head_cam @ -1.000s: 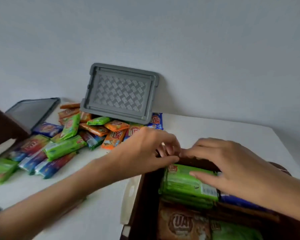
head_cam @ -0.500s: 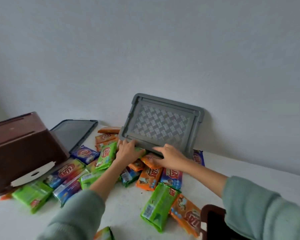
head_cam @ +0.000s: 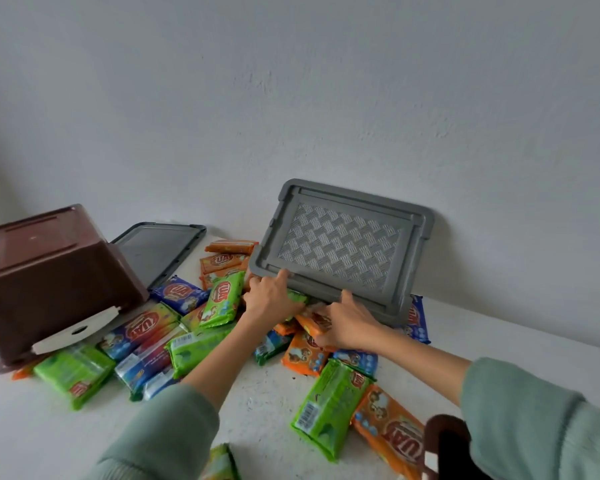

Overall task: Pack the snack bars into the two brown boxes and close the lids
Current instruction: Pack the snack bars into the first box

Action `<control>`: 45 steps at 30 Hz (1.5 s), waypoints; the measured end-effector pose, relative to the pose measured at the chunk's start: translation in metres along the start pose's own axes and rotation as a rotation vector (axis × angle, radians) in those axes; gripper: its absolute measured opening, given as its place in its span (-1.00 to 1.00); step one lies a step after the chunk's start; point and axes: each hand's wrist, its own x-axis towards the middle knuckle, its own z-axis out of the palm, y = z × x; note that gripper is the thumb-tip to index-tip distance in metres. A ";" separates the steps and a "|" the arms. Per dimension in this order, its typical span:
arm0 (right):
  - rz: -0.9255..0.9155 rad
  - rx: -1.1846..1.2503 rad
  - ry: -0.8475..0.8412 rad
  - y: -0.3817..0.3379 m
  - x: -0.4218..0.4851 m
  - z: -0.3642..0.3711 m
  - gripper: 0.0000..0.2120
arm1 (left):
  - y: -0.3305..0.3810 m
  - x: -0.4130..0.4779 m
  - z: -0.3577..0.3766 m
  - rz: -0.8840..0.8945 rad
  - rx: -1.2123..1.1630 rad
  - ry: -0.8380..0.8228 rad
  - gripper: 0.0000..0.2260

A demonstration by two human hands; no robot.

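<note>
- White tabletop [head_cam: 274, 393], faintly speckled, meets a plain pale grey wall [head_cam: 326, 98] along its far edge.
- Head view, left side: one brown box [head_cam: 49, 271] sits tipped with its base upward, a white handle piece [head_cam: 73, 332] at its lower edge, resting partly on wrappers.
- Just behind it a dark lid [head_cam: 156, 247] lies flat on the surface.
- A grey lid [head_cam: 340, 247] with a woven pattern leans against the wall, its lower edge on the pile.
- The snack bars [head_cam: 222, 299], in green, orange and blue wrappers, lie loose across the table from the tipped box to the leaning lid. A green bar [head_cam: 329, 407] and an orange bar [head_cam: 392, 434] lie nearer the camera.
- Only a dark rim of the second brown box [head_cam: 444, 431] shows, at the bottom right.
- The left hand [head_cam: 271, 299] reaches the grey lid's lower rim, fingers bent over it. I cannot tell whether it grips the lid or a bar beneath.
- The right hand [head_cam: 347, 323] rests on orange bars under the lid, thumb up against the rim and fingers curled downward. I cannot tell whether it has hold of anything.
- Both forearms come out of pale green sleeves [head_cam: 174, 431].
</note>
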 end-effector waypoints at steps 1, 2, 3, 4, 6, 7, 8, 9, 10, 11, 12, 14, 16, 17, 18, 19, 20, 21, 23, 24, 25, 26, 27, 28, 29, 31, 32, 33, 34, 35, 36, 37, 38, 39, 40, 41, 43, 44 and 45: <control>-0.015 -0.051 -0.040 0.002 -0.007 0.000 -0.40 | -0.003 -0.005 -0.001 0.015 0.006 -0.021 -0.41; -0.028 -0.094 -0.074 0.003 -0.014 0.001 -0.33 | -0.005 -0.011 -0.001 0.029 0.026 -0.041 -0.39; -0.037 -0.127 -0.097 0.005 -0.021 0.004 -0.27 | -0.006 -0.018 -0.001 0.036 0.053 -0.058 -0.38; -0.045 -0.151 -0.102 0.005 -0.026 0.007 -0.23 | -0.005 -0.024 -0.001 0.034 0.076 -0.068 -0.37; -0.055 -0.186 -0.085 0.004 -0.032 0.010 -0.21 | -0.002 -0.034 0.000 0.028 0.113 -0.067 -0.39; -0.050 -0.196 -0.078 0.004 -0.032 0.010 -0.21 | 0.000 -0.037 0.001 0.027 0.132 -0.067 -0.39; -0.041 -0.202 -0.077 0.003 -0.031 0.009 -0.20 | 0.001 -0.038 0.003 0.027 0.152 -0.070 -0.38; -0.031 -0.203 -0.077 0.002 -0.030 0.008 -0.20 | 0.003 -0.040 0.005 0.027 0.172 -0.073 -0.37; -0.023 -0.202 -0.069 0.000 -0.030 0.006 -0.21 | 0.004 -0.040 0.006 0.027 0.186 -0.071 -0.36; -0.020 -0.205 -0.055 -0.002 -0.030 0.005 -0.24 | 0.005 -0.041 0.008 0.030 0.196 -0.058 -0.36; -0.023 -0.210 -0.034 -0.004 -0.030 0.005 -0.30 | 0.004 -0.041 0.009 0.036 0.205 -0.037 -0.36; -0.028 -0.209 -0.004 -0.006 -0.030 0.003 -0.37 | 0.004 -0.041 0.008 0.043 0.215 -0.015 -0.37; -0.021 -0.186 -0.016 -0.005 -0.030 -0.001 -0.28 | 0.004 -0.038 0.003 0.036 0.193 -0.022 -0.41; -0.020 -0.170 -0.032 -0.004 -0.031 -0.003 -0.22 | 0.005 -0.038 0.000 0.030 0.172 -0.027 -0.46; -0.023 -0.151 -0.047 -0.003 -0.032 -0.005 -0.19 | 0.005 -0.038 -0.004 0.027 0.153 -0.036 -0.53; -0.024 -0.126 -0.059 -0.002 -0.033 -0.006 -0.19 | 0.006 -0.038 -0.008 0.032 0.139 -0.042 -0.60; -0.029 -0.103 -0.066 -0.002 -0.036 -0.008 -0.20 | 0.007 -0.040 -0.012 0.040 0.128 -0.047 -0.67; -0.039 -0.085 -0.067 -0.002 -0.039 -0.009 -0.21 | 0.007 -0.041 -0.015 0.048 0.119 -0.057 -0.72; -0.062 -0.081 -0.043 -0.001 -0.047 -0.016 -0.21 | 0.009 -0.048 -0.022 0.063 0.095 -0.079 -0.73; -0.072 -0.090 -0.025 0.001 -0.052 -0.022 -0.21 | 0.011 -0.051 -0.027 0.073 0.082 -0.080 -0.71; -0.079 -0.096 -0.007 0.002 -0.058 -0.028 -0.22 | 0.014 -0.055 -0.033 0.081 0.072 -0.067 -0.69; -0.081 -0.090 0.011 0.004 -0.065 -0.035 -0.22 | 0.019 -0.059 -0.041 0.087 0.061 -0.043 -0.68; -0.079 -0.074 0.027 0.007 -0.073 -0.042 -0.23 | 0.025 -0.064 -0.050 0.101 0.045 -0.013 -0.69; -0.077 -0.055 0.047 0.011 -0.083 -0.050 -0.23 | 0.034 -0.070 -0.059 0.121 0.028 0.010 -0.69; -0.074 -0.039 0.073 0.014 -0.094 -0.058 -0.23 | 0.043 -0.075 -0.068 0.150 0.006 0.027 -0.67; -0.059 -0.011 0.127 0.024 -0.119 -0.074 -0.23 | 0.064 -0.087 -0.084 0.227 -0.047 0.040 -0.62; -0.045 -0.001 0.153 0.030 -0.132 -0.081 -0.23 | 0.074 -0.093 -0.090 0.270 -0.072 0.032 -0.59; -0.029 0.004 0.179 0.037 -0.147 -0.086 -0.22 | 0.085 -0.099 -0.095 0.316 -0.090 0.021 -0.57; -0.012 0.007 0.207 0.045 -0.163 -0.092 -0.22 | 0.097 -0.106 -0.099 0.366 -0.111 0.007 -0.55; 0.006 0.014 0.234 0.054 -0.179 -0.096 -0.23 | 0.109 -0.114 -0.103 0.419 -0.139 -0.008 -0.54; 0.023 0.020 0.260 0.062 -0.197 -0.099 -0.23 | 0.122 -0.123 -0.106 0.472 -0.170 -0.030 -0.53; 0.041 0.023 0.278 0.072 -0.215 -0.100 -0.23 | 0.134 -0.133 -0.107 0.525 -0.192 -0.059 -0.52; 0.058 0.020 0.286 0.081 -0.233 -0.100 -0.23 | 0.145 -0.145 -0.107 0.578 -0.195 -0.093 -0.51; 0.077 0.016 0.285 0.090 -0.252 -0.097 -0.22 | 0.155 -0.157 -0.106 0.633 -0.178 -0.130 -0.51; 0.099 0.015 0.277 0.099 -0.270 -0.094 -0.21 | 0.162 -0.171 -0.102 0.692 -0.143 -0.168 -0.51; 0.115 0.013 0.260 0.108 -0.287 -0.089 -0.19 | 0.168 -0.185 -0.097 0.753 -0.096 -0.205 -0.50; 0.136 0.008 0.202 0.121 -0.319 -0.076 -0.17 | 0.175 -0.208 -0.079 0.877 -0.014 -0.270 -0.47; 0.143 0.002 0.163 0.125 -0.332 -0.068 -0.16 | 0.176 -0.217 -0.068 0.925 0.013 -0.311 -0.45; 0.146 -0.011 0.120 0.128 -0.343 -0.059 -0.16 | 0.177 -0.226 -0.057 0.968 0.035 -0.357 -0.44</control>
